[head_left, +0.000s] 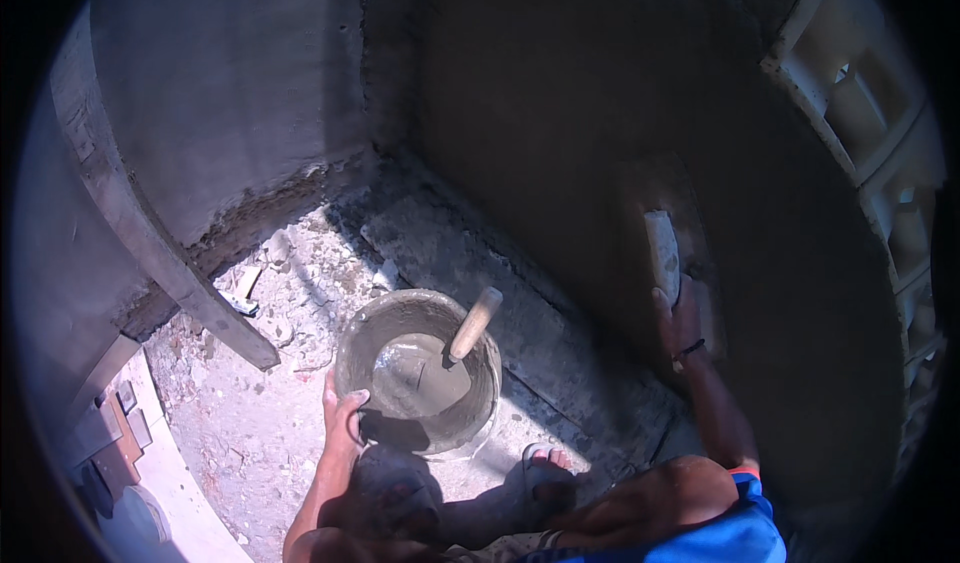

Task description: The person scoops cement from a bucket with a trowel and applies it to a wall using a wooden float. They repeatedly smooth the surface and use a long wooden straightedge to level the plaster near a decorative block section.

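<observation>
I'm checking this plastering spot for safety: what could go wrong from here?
1. The left hand grips only the rim of the round metal pan of wet grey mortar; it could tip or slop out.
2. The wooden-handled trowel leans loose in the mortar and could slide out if the pan tilts.
3. The sandalled foot sits close to the pan on rubble-strewn ground, while the right hand presses a float to the dark wet wall; balance looks shaky.

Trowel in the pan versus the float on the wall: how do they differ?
The trowel stands unheld in the wet mortar of the round pan, wooden handle tilted up; the float is pressed flat to the shaded wall by the right hand. The left hand grips the pan's rim instead. Both tools are mortar-smeared.
</observation>
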### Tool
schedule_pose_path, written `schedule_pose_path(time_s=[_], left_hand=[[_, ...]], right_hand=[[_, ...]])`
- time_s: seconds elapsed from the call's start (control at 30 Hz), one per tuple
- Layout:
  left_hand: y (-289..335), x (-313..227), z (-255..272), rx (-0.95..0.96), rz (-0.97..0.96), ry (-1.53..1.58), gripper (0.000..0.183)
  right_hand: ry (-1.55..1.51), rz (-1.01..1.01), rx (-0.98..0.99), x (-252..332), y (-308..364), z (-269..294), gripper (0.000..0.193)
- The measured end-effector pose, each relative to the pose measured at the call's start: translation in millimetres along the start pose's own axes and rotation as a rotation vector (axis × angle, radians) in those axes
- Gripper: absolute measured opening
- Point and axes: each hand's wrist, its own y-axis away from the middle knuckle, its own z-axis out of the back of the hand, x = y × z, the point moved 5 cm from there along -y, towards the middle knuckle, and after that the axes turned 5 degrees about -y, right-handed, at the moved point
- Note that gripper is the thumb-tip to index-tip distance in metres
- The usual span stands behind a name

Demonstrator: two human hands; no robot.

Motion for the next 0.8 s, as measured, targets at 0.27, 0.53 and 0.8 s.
schedule_pose_path(time_s=[0.27,0.53,0.8], left_hand=[[2,-1,-3,-0.140,0.067,-0.062,0.069],[-8,10,23,-0.057,-0.011,-0.292,0.061],[-11,23,25,-0.112,0.114,-0.113,0.064]], right_hand=[[0.204,-0.036,0.181,86,-72,-49,0.046],[0.437,-0.073,0.362,-23,12,-67,0.059],[0.230,0.261,-0.043,-50,12,-15,0.054]])
